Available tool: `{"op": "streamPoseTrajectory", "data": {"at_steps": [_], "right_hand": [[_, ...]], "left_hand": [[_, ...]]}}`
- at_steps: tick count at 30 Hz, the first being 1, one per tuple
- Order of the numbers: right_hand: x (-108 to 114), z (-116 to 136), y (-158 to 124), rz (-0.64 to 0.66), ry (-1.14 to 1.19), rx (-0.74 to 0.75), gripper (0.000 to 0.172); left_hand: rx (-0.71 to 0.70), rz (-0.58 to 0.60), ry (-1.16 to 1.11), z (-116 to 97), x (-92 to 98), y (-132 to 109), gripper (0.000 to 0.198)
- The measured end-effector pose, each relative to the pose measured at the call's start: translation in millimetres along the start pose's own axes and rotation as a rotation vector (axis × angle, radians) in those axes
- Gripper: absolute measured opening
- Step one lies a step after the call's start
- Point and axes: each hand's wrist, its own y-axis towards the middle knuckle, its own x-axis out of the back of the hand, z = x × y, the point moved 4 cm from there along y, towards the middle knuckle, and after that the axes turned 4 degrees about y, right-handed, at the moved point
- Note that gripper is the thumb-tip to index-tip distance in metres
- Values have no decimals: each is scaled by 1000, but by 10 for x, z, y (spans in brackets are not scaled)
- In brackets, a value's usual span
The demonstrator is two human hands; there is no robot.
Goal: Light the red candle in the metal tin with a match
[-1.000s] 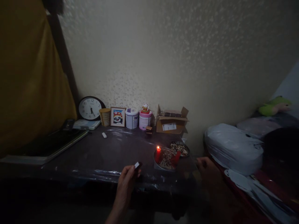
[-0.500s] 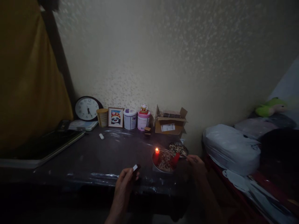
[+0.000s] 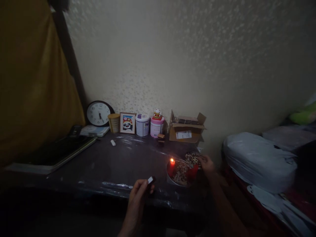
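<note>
My left hand (image 3: 139,192) is closed round a small dark box with a white face, which looks like a matchbox (image 3: 150,180), above the table's front edge. To the right, my right hand (image 3: 207,164) is at the right rim of a round dish (image 3: 189,154) of pale matchsticks (image 3: 194,160). Its fingertips are pinched together, and what they hold, if anything, is too dark to make out. In front of that dish stands a round bowl (image 3: 181,174) of pebbly, grainy filling. A lit red candle (image 3: 172,166) stands upright at its left, and a red piece (image 3: 194,170) is at its right.
Along the wall stand a clock (image 3: 98,113), a yellow cup (image 3: 114,123), a framed panda picture (image 3: 127,123), two tubs (image 3: 142,125), a figurine (image 3: 157,114) and an open cardboard box (image 3: 186,131). A white plastic bag (image 3: 259,161) lies at the right.
My right hand has moved from beside the dish to over its right rim. The view has shifted, so everything sits further right. My left hand keeps its hold on the matchbox.
</note>
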Motion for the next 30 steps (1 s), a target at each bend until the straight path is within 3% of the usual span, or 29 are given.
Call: {"op": "streamPoseTrajectory", "data": {"at_steps": [5,7,9,13,15,17,23,30], "right_hand": [[493,253,-368,-159,15,-66,35],[691,501,-665,-86,28,18,36],[751,792,-1041,89,22,163,29],[472,1101,-1806,352,127,275,30],[233,1092,-2092,433,194,333,18],[33,979,-2276,461,240,350,18],[-185,529,-2351,547,263,242,24],[-179,492,-2297,621,299,116,30]], "left_hand": [[-33,47,84,-25,-17,-55,21],[-37,81,129,-41,-30,-92,21],[-33,130,159,-41,-50,-126,21],[-46,211,257,21,-74,-174,24],[-66,221,329,59,-72,-196,26],[-98,251,399,74,-87,-230,26],[-222,327,618,-23,-185,-347,18],[-256,348,670,-45,-202,-375,14]]}}
